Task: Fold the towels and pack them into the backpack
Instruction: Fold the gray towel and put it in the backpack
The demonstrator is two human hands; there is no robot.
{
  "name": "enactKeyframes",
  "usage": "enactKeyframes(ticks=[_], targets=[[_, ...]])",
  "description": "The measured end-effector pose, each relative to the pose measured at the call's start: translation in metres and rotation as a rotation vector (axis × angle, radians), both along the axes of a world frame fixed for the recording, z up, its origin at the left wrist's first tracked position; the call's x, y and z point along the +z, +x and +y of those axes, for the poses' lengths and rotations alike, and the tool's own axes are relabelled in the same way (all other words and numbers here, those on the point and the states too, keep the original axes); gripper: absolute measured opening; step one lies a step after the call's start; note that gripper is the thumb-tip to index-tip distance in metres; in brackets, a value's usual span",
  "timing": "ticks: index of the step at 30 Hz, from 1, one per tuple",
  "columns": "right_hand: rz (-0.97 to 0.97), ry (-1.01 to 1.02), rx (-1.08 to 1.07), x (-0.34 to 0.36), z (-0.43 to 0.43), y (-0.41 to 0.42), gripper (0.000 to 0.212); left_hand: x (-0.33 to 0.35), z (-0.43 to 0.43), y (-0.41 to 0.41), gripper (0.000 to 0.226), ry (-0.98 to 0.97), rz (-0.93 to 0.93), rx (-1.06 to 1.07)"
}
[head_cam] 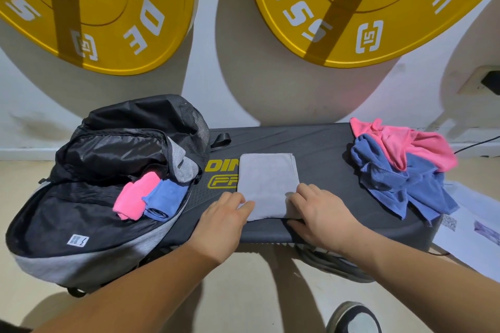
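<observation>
- Fingers (244, 204) of left hand (226, 217) curled, pinching near-left corner of folded grey cloth towel (267, 181).
- Right hand (318, 209) fingers (299, 194) grip its near-right corner.
- Towel lies flat, mid dark padded surface (319, 149).
- Open black-and-grey fabric backpack (81, 259), left end, holds folded pink towel (135, 196) and folded blue towel (165, 199).
- Right end: crumpled pink towel (411, 143) atop crumpled blue towel (392, 181).

backpack (89, 197) mouth open, towel pile (403, 167) blocking right

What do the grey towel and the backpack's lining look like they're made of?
Grey towel: soft matte cloth, probably microfibre, judging by its fine nap and limp folds. Backpack lining: thin synthetic, likely nylon, with a crinkled sheen.
</observation>
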State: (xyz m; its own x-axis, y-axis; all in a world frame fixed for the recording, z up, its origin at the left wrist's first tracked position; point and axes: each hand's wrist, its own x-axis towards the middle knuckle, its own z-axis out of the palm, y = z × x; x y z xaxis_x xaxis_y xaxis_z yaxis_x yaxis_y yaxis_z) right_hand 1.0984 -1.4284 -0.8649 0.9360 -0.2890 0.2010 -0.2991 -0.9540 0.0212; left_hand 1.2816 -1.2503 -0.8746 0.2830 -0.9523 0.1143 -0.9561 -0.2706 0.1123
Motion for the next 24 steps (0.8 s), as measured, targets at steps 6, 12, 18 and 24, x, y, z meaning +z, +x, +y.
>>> enactKeyframes(ticks=[6, 12, 18, 24], targets=[[0.146, 0.381, -0.122, 0.013, -0.007, 0.008, 0.023, 0.011, -0.005, 0.005, 0.038, 0.071, 0.313, 0.089], [0.221, 0.844, -0.376, 0.025, -0.019, 0.013, 0.028, 0.020, -0.007, 0.015, 0.021, -0.016, 0.951, 0.382], [-0.021, 0.752, -0.416, 0.017, -0.009, 0.017, 0.010, 0.015, -0.004, 0.009, 0.024, -0.131, 0.108, -0.183], [-0.068, 0.109, 0.108, 0.008, -0.006, 0.012, 0.032, 0.006, 0.007, 0.004, 0.027, -0.030, -0.061, -0.183]])
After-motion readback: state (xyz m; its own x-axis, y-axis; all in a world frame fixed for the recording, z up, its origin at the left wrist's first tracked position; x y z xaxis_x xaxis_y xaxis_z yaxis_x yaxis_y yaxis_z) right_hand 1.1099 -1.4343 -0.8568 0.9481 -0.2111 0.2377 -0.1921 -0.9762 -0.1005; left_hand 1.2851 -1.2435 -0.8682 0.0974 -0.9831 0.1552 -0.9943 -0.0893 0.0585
